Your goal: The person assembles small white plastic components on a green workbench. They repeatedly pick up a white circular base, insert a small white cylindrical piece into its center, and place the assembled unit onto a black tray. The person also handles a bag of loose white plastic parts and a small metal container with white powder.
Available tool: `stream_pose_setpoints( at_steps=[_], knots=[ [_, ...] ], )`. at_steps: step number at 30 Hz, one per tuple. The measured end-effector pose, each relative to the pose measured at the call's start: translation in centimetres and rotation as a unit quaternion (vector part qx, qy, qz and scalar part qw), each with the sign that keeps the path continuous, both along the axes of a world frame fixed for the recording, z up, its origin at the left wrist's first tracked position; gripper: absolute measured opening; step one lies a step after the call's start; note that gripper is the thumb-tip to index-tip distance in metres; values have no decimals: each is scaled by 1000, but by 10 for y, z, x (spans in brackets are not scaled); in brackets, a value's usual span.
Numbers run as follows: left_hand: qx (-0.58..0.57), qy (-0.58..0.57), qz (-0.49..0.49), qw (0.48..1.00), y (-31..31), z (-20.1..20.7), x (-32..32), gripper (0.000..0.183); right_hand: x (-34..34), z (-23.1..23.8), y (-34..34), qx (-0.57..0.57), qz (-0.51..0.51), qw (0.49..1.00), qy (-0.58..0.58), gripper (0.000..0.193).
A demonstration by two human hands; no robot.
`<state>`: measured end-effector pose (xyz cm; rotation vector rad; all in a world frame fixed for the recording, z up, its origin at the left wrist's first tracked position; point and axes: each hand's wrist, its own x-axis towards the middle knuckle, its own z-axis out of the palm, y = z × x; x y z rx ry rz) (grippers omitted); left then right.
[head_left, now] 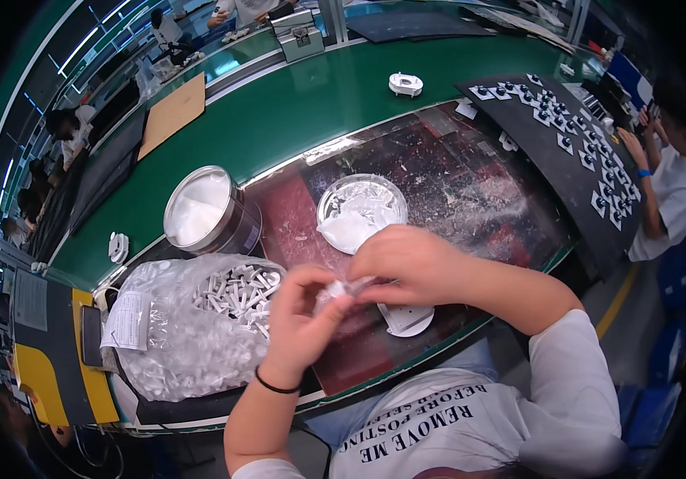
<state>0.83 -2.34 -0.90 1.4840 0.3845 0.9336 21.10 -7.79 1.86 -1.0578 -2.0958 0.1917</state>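
My left hand [299,319], with a black band on its wrist, pinches a small whitish piece [337,289] whose kind I cannot make out. Fingertip to fingertip with it, my right hand [407,259] is closed too; its fingers hide what they grip. Just beyond the right hand lies a round, shallow dish [400,206] lined with shiny film, holding soft white material. Partly under the right hand and close to the table's front edge rests a flat white plastic part [411,322].
To the left sits a clear bag [191,359] of white peg-like parts [239,294]. Behind it stands an open metal can [245,227] of white paste. A black board [531,132] with several small parts lies at right, beside another person [670,176]. A white part [405,85] lies farther back.
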Motion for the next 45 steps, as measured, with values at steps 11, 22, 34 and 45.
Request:
stream_pose_setpoints(
  at_steps=[11,22,34,45],
  knots=[
    [71,104,48,991,11,-16,4,50,62,-13,23,41,-197,979,-32,11],
    [195,158,55,966,7,-6,4,45,80,-39,23,0,-229,962,-147,10],
    [215,170,50,960,6,1,4,42,79,-39,25,27,-225,957,-179,7],
    [231,180,38,955,6,2,3,40,71,-30,13,-234,-249,922,184,11]
  ],
)
